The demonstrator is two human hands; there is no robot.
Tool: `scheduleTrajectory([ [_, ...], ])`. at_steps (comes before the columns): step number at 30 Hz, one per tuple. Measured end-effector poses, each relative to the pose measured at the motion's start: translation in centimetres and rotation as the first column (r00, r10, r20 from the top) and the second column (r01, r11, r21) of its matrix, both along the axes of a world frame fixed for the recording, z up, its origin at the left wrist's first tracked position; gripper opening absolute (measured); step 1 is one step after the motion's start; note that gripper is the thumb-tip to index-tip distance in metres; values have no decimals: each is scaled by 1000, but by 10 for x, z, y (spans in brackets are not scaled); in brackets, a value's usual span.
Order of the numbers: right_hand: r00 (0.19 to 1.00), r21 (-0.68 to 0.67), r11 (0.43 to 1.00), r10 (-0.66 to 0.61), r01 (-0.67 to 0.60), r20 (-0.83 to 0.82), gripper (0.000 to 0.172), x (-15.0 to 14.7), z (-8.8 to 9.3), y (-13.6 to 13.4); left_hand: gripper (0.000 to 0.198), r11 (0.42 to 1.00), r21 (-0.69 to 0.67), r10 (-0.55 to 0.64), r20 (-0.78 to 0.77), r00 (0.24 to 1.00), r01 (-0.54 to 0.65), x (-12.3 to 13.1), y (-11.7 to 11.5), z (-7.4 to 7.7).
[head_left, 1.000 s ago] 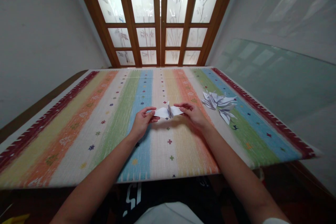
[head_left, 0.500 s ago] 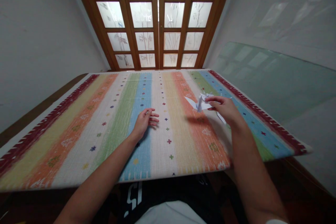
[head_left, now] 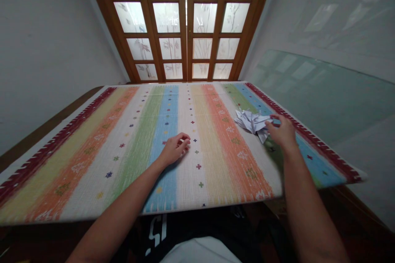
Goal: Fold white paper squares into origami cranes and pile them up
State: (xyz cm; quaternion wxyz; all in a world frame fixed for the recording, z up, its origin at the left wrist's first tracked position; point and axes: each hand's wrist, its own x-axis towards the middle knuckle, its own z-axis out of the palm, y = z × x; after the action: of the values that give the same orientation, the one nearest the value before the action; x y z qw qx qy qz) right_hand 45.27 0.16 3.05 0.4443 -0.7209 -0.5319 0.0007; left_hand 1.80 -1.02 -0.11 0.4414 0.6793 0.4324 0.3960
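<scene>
The right hand point(head_left: 283, 134) spreads its open fingers point(head_left: 273, 125) just beside the pile of white paper cranes point(head_left: 252, 123) on the striped desk cloth point(head_left: 92, 164). The left hand point(head_left: 173, 150) rests well apart, loosely curled and holding nothing.

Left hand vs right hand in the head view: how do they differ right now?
The left hand sits near the middle of the striped cloth, while the right hand is out toward its right side. The left hand's fingers curl over nothing; the right hand's fingertips are at the edge of the folded white paper cranes. The left hand looks sharp, the right hand blurred. Both are bare.
</scene>
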Motion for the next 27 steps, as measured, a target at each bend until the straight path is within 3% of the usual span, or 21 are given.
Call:
scheduleTrajectory([
  [1, 996, 56, 997, -66, 62, 61, 35, -3, 3, -2, 23, 999, 33, -22, -45, 999, 24, 0, -1, 2],
  [4, 982, 213, 976, -85, 48, 167, 35, -27, 11, -12, 20, 989, 131, -51, -140, 989, 69, -3, -4, 7],
  [7, 966, 156, 960, 208, -231, 154, 33, -71, 9, -21, 20, 966, 242, -28, -250, 968, 91, -9, -2, 9],
  [9, 845, 39, 856, 499, -515, 191, 36, -105, -1, -25, 24, 951, 288, -18, -321, 947, 115, -14, 0, 8],
  [11, 652, -146, 686, 725, -713, 223, 44, -135, -14, -27, 33, 933, 315, -30, -411, 911, 173, -19, 2, 6],
  [13, 476, -321, 524, 851, -789, 219, 64, -158, -26, -25, 52, 910, 329, -44, -530, 847, 253, -25, 4, 3],
  [16, 353, -468, 399, 917, -788, 188, 86, -178, -39, -19, 73, 890, 295, -51, -692, 720, 347, -31, 4, -2],
  [20, 306, -515, 346, 938, -784, 165, 94, -184, -47, -15, 78, 877, 241, -66, -796, 602, 415, -32, 1, -13],
  [24, 325, -510, 371, 928, -776, 181, 93, -184, -51, -16, 82, 871, 237, -46, -833, 552, 430, -27, -2, -25],
  [27, 343, -516, 396, 918, -760, 201, 90, -185, -53, -17, 85, 866, 260, -25, -831, 556, 427, -26, -2, -30],
])
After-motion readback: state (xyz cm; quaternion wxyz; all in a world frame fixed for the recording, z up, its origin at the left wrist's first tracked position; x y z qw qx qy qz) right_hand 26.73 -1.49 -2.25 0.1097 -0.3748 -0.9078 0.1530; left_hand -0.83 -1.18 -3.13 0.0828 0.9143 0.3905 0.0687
